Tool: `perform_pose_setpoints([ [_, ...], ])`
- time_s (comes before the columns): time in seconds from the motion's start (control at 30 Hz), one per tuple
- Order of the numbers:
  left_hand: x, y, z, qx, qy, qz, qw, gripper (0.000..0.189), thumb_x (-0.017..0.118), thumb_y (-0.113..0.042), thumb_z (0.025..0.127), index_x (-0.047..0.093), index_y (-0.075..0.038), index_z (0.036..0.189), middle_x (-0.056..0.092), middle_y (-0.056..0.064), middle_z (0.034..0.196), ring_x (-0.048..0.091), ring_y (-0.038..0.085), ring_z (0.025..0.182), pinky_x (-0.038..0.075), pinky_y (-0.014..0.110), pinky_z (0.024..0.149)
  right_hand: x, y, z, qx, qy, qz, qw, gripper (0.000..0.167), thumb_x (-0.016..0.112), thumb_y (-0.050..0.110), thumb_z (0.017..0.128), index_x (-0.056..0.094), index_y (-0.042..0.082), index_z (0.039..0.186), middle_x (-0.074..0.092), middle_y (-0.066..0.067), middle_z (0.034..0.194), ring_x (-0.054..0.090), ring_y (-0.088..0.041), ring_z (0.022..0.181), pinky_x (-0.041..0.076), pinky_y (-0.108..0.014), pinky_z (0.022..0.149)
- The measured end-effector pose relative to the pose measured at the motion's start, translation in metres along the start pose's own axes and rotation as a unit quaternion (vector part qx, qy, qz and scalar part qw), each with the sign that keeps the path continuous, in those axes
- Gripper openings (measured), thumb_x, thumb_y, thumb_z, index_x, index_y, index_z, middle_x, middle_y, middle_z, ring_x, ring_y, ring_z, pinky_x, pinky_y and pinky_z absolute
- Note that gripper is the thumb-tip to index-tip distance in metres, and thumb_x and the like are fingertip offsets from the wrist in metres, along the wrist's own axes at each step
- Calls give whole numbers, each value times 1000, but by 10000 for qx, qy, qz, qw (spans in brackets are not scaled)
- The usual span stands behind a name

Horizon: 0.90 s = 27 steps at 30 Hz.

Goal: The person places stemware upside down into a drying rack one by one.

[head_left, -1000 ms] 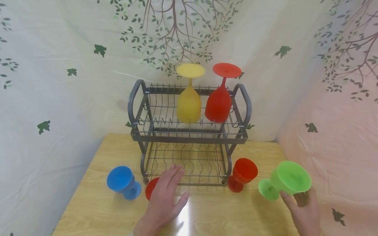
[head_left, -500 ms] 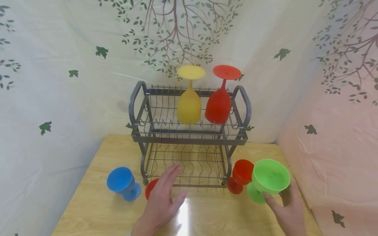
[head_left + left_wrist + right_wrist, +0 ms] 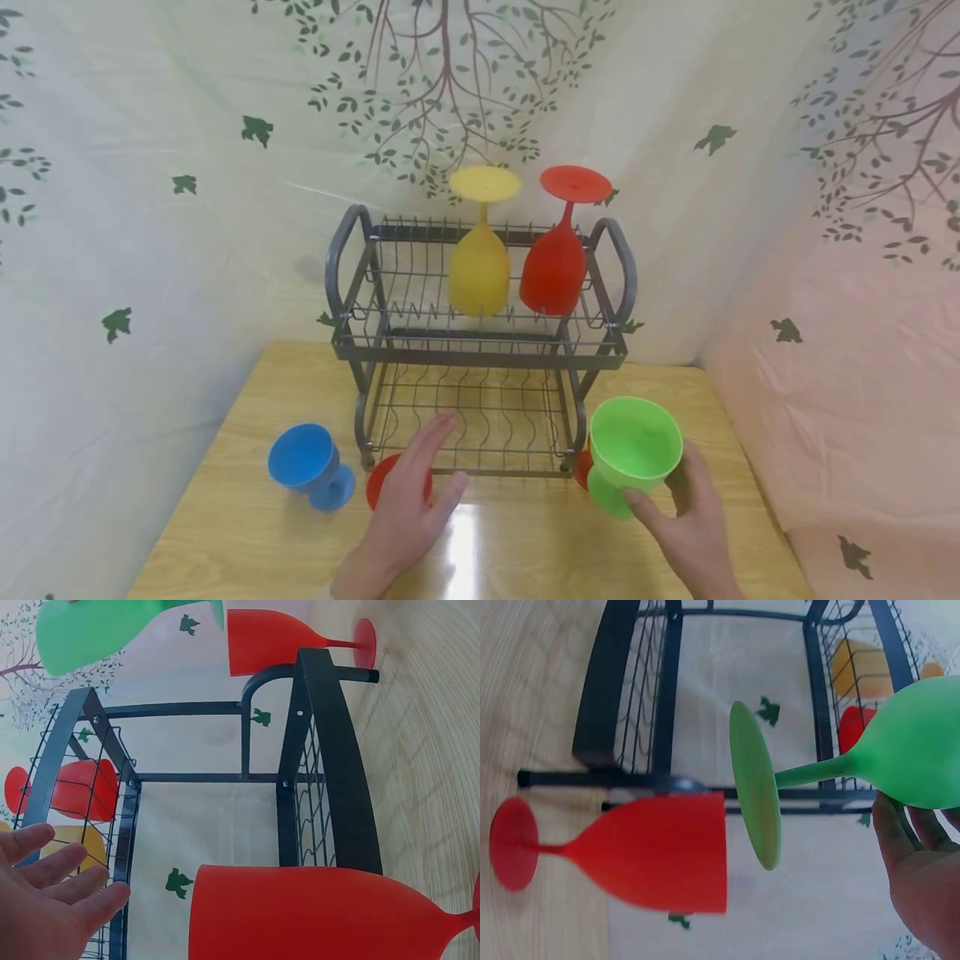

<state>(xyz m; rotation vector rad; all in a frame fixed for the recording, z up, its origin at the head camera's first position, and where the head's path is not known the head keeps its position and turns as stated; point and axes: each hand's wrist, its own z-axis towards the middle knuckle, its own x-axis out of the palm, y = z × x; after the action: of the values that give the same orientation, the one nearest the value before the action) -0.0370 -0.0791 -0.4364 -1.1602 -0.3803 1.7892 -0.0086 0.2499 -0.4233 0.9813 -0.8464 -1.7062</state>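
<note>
Green goblet (image 3: 633,442): we see it upright with a slight tilt, lifted off the wooden table (image 3: 525,550), in front of the right end of the dish rack (image 3: 480,358).
Right hand (image 3: 686,517): its thumb and fingers curve round the green bowl from the right; in its wrist view we see the stem and round foot clear of the fingers.
Right red goblet (image 3: 656,853): we find it standing on the table by the rack's right front leg, mostly hidden behind the green one in the head view.
Left hand (image 3: 408,500): its fingers are extended and slightly spread, with nothing in them; the two hands are well apart.
Left red goblet (image 3: 300,915): we see it upright on the table before the rack, partly covered by the left hand from above; the left wrist view shows a gap between them.
Blue goblet (image 3: 303,458): it stands on the table, left of the rack.
Upper tier: we count two overturned goblets, a yellow goblet (image 3: 480,271) and, just right of it, an overturned red goblet (image 3: 555,271), feet upward.
Backdrop: we see pale sheeting (image 3: 187,267) printed with branches and green leaves.
</note>
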Motion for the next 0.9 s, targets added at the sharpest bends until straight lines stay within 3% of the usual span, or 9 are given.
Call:
perform_pose_setpoints([
  [0.27,-2,1,6,-422,87,-590,9973,56,57,-24,101,46,-8,154,45,3,161,42,30,147,36,59,115,20,9,14,-342,537,1,9980,86,79,-21,70,47,-3,148,55,-9,138,57,-13,126,43,-19,108],
  [0.57,-5,-1,8,-662,154,-1283,9894,53,55,-19,104,46,-8,154,46,6,159,46,31,144,49,48,108,40,11,22,-977,904,382,9904,86,84,-16,66,51,-6,145,56,-21,135,58,-20,118,49,-20,99],
  [0.77,-9,-5,11,-758,361,-1617,9833,53,53,-20,106,43,-8,157,44,8,160,48,34,142,50,50,107,45,15,24,-690,1146,-174,9909,89,90,-4,67,53,7,148,57,-10,135,59,-15,119,49,-22,101],
  [0.9,-11,-5,15,-780,483,-1954,9764,55,53,-18,106,40,-8,158,43,9,161,45,34,144,47,49,110,49,19,28,-793,1244,-635,9870,91,94,5,67,54,11,148,57,-7,138,55,-14,121,49,-24,98],
])
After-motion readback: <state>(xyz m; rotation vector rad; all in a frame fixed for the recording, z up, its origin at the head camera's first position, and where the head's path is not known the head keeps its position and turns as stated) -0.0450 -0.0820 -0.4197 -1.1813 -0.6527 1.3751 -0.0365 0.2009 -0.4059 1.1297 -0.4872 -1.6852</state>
